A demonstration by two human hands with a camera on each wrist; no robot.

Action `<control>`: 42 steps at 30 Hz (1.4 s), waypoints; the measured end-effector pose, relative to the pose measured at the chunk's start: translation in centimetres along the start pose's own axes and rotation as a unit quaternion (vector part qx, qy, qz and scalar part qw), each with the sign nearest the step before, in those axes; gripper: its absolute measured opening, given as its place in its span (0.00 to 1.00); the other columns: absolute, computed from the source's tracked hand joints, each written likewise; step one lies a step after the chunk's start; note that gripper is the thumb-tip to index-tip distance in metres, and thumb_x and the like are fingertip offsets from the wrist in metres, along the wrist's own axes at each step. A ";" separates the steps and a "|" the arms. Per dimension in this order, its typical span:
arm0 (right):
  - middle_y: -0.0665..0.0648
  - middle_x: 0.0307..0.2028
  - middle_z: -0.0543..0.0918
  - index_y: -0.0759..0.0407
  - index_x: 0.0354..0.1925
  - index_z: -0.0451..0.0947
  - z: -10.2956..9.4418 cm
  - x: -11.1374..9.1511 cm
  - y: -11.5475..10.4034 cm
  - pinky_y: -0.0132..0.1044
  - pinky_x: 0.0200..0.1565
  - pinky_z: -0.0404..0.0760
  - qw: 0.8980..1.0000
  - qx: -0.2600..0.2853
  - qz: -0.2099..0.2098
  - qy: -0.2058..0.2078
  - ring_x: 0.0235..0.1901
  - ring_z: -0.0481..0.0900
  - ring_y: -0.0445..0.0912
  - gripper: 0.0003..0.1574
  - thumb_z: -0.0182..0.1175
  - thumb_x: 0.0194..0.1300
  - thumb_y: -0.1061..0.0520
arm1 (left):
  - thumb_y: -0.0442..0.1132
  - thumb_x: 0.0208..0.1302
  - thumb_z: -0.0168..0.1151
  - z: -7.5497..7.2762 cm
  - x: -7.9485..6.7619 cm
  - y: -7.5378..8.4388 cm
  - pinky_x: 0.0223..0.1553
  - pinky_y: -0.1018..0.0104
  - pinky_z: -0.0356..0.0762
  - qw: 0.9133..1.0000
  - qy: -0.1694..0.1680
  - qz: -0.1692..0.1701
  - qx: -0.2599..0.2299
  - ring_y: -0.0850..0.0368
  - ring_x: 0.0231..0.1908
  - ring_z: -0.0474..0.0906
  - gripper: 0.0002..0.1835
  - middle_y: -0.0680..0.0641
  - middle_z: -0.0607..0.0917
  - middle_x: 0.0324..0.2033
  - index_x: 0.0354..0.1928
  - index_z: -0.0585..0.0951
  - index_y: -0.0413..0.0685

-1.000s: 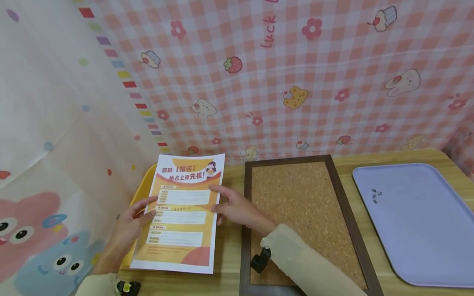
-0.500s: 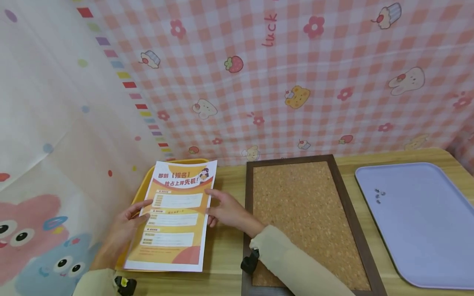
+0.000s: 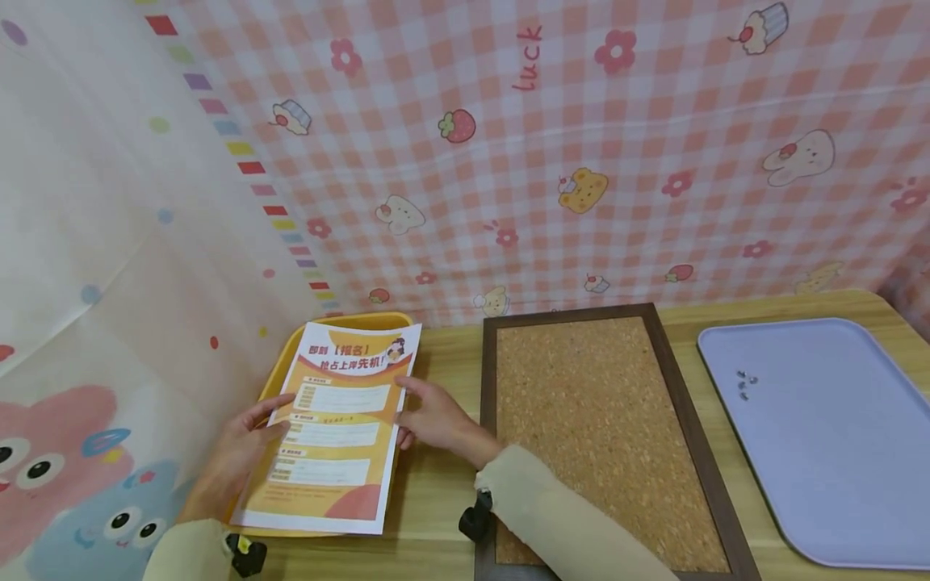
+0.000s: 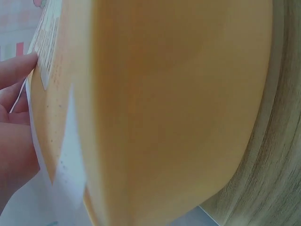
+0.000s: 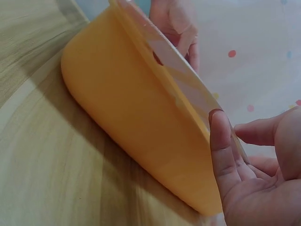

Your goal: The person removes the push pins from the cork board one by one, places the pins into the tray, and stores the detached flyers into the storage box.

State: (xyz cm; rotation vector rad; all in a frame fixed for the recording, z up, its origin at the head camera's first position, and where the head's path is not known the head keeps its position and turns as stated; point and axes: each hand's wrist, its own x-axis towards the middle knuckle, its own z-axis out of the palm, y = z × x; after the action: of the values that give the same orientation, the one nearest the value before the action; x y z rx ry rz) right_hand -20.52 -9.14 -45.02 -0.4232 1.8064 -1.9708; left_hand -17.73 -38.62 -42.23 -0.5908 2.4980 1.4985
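Note:
A printed orange-and-white flyer (image 3: 334, 440) lies over the mouth of a yellow plastic bin (image 3: 374, 320) at the left of the table. My left hand (image 3: 243, 448) pinches its left edge, thumb on the printed side. At the opposite edge my right hand (image 3: 439, 415) pinches the paper. The right wrist view shows the flyer close along the rim of the bin (image 5: 136, 108), with my right hand's fingers (image 5: 223, 150) on either side of the sheet. What the bin holds is hidden under the paper.
Right of the bin lies a cork board (image 3: 581, 436) in a dark brown frame, with my right forearm across it. A lilac tray (image 3: 835, 452) farther right bears several small metallic pieces (image 3: 744, 383). Patterned cloth (image 3: 508, 161) hangs behind the wooden table.
Both hands have moved the flyer left and slightly down in the head view, and more of the bin's far rim shows. Both hands keep their hold on the paper.

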 end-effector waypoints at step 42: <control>0.55 0.17 0.80 0.50 0.73 0.65 2.1 0.5 -0.1 0.34 0.20 0.78 0.989 -0.145 -0.021 0.004 0.18 0.82 0.51 0.36 0.58 0.69 0.64 | 0.45 0.74 0.53 0.5 0.8 -0.2 0.50 0.58 0.75 0.996 -0.033 -0.018 0.083 0.43 0.53 0.72 0.28 0.35 0.67 0.67 0.73 0.67 0.50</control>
State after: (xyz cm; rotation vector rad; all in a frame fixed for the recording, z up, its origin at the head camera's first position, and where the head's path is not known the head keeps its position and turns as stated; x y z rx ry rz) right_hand -19.91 -11.19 -44.69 -0.5485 2.1131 -1.7407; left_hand -18.40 -38.44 -42.87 -0.5461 2.5157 1.2606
